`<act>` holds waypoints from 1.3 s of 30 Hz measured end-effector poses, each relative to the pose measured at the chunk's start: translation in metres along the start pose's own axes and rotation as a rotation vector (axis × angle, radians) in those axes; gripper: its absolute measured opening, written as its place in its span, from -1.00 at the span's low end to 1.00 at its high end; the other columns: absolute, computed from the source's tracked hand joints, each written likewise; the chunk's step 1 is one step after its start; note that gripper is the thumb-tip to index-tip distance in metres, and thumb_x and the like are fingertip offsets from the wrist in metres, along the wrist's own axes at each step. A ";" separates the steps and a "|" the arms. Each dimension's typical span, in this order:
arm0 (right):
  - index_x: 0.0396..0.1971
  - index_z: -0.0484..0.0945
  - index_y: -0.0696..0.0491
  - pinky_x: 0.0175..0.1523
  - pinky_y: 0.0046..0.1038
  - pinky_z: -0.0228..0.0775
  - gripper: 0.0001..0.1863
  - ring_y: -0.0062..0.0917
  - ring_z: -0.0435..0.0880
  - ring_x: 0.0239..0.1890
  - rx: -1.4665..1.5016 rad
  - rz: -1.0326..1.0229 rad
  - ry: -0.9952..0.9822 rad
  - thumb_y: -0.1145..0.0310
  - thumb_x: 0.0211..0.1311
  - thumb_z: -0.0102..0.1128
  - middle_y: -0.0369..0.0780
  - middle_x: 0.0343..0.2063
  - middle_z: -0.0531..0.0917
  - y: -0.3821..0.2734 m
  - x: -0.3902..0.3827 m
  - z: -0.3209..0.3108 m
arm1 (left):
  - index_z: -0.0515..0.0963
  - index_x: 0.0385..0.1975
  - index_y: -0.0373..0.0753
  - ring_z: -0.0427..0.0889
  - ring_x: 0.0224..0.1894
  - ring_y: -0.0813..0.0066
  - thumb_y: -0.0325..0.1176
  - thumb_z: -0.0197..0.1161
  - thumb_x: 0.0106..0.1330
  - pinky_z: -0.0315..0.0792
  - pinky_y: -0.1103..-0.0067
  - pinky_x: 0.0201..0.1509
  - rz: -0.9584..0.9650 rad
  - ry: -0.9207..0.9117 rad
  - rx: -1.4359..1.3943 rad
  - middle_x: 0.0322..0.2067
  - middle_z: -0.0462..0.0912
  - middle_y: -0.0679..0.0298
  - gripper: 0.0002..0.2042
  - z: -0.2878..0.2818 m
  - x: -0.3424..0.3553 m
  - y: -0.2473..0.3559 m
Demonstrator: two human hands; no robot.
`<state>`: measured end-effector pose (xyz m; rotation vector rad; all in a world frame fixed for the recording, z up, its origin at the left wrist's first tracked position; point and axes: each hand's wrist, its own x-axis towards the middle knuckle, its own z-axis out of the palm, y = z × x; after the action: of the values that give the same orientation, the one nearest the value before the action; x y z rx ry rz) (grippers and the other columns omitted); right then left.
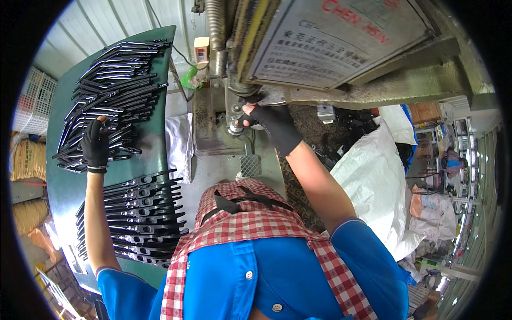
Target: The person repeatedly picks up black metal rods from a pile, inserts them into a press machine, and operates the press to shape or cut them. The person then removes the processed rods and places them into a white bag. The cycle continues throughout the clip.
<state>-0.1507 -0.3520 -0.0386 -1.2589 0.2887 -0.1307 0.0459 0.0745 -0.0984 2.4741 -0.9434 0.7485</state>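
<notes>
My left hand (96,145), in a black fingerless glove, rests over a loose pile of bent black metal rods (114,101) on a green table (144,152) to the left. Its fingers reach out onto the rods, and I see none plainly gripped. My right hand (273,127), gloved the same way, is at the tooling under the press head (248,88). Its fingers are curled, with bare tips beside a round metal fitting (234,127). Whatever they hold is hidden.
Nearer on the table lie several black parts with forked ends (146,213) in a row. The press (341,42) fills the upper right, with a pedal (249,165) below. A white sack (373,184) stands right of dark parts (354,125); crates (34,101) stand far left.
</notes>
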 end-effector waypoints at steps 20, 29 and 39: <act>-0.31 0.66 0.00 -0.07 -0.25 0.49 -0.61 -0.16 0.64 -0.17 -1.940 0.578 0.257 0.03 -0.07 0.21 -0.07 -0.29 0.68 0.091 -0.067 -0.331 | 0.51 -0.03 -0.07 0.56 -0.59 0.21 -0.23 0.26 0.17 0.38 0.37 -0.58 0.290 -0.409 -0.234 -0.52 0.57 0.25 -0.66 -0.013 0.043 0.196; -0.08 0.52 0.07 -0.07 -0.22 0.49 -0.65 -0.31 0.62 -0.19 -0.180 -0.362 0.639 0.27 0.14 0.26 -0.18 -0.18 0.64 -0.002 -0.049 -0.214 | 0.53 -0.07 -0.06 0.60 -0.57 0.15 -0.06 0.18 0.27 0.43 0.34 -0.53 0.170 -0.471 -0.331 -0.50 0.61 0.19 -0.68 -0.007 0.043 0.237; -0.15 0.48 0.19 -0.01 -0.34 0.45 -0.72 -0.44 0.57 -0.15 -0.577 -0.162 0.397 0.28 0.38 -0.04 -0.18 -0.19 0.58 0.008 -0.073 -0.105 | 0.56 -0.10 -0.14 0.58 -0.55 0.13 -0.10 0.18 0.27 0.40 0.33 -0.49 0.193 -0.550 -0.381 -0.52 0.59 0.15 -0.68 -0.005 0.053 0.259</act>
<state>-0.2512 -0.4271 -0.0651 -1.8287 0.5954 -0.4644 -0.1029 -0.1299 -0.0202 2.2911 -1.3800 -0.0864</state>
